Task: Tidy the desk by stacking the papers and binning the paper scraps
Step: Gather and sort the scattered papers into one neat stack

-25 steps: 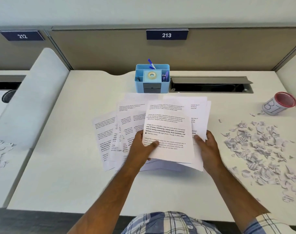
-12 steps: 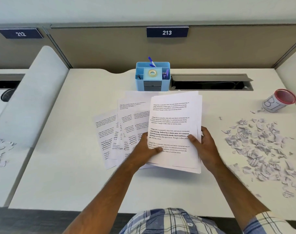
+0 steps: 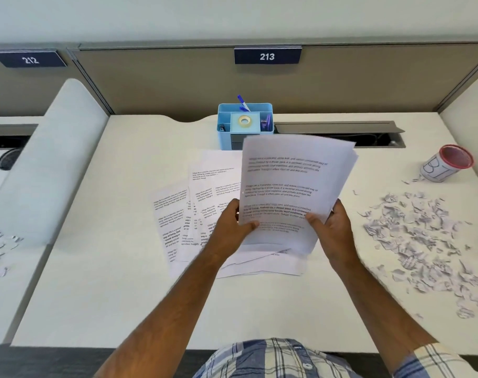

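While the left hand (image 3: 229,227) pinches the sheaf's lower left edge and the right hand (image 3: 332,227) grips its lower right edge, the stack of papers (image 3: 295,186) is held above the desk (image 3: 123,282), long axis running away from the person, top tilted slightly right. Loose printed sheets (image 3: 194,214) lie fanned beneath and to the left. Torn paper scraps (image 3: 428,246) litter the smooth white desktop at right, near a tipped red-rimmed cup (image 3: 447,165). A blue plastic organizer (image 3: 244,121) stands before the grey partition (image 3: 150,83).

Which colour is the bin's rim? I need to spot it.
Red, on the white bin; head view.
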A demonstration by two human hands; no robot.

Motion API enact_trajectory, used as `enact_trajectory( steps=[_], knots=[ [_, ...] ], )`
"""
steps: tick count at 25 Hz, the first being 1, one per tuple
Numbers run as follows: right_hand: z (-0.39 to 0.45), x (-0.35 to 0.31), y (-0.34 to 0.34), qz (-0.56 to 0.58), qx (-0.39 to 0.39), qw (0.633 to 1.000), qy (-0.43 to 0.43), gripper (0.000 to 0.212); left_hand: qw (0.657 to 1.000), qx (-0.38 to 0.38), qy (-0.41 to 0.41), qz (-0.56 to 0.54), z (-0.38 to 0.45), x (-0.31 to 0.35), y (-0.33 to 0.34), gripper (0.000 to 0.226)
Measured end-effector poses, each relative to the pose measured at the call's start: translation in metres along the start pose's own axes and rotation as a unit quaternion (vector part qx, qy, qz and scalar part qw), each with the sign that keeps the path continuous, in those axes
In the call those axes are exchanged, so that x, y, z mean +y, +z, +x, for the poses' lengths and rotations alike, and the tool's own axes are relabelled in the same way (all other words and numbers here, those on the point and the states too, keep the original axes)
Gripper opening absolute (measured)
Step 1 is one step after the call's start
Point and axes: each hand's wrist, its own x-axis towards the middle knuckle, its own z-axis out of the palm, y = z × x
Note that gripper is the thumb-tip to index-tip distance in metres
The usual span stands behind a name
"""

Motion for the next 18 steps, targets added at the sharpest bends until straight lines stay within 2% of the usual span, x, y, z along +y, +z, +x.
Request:
enact_trajectory(
  steps=[5, 9, 15, 18],
  knots=[
    [-0.004, 0.008, 0.003, -0.007, -0.002, 0.999, 0.033, 0.026, 0.997, 0.002, -0.031, -0.073, 0.002, 0.001, 0.004, 0.039],
    [-0.007, 0.008, 0.004, -0.001, 0.003, 0.999, 0.033, 0.029, 0.996, 0.002, -0.032, -0.086, 0.001, 0.003, 0.012, 0.039],
    [-0.009, 0.003, -0.004, 0.025, 0.023, 0.999, 0.003, 0.029, 0.996, 0.000, 0.014, -0.089, 0.002, 0.012, 0.023, 0.039],
    [-0.008, 0.009, -0.008, 0.017, -0.011, 1.000, 0.014, 0.034, 0.996, 0.004, 0.014, -0.084, -0.001, 0.011, 0.028, 0.035]
  ],
)
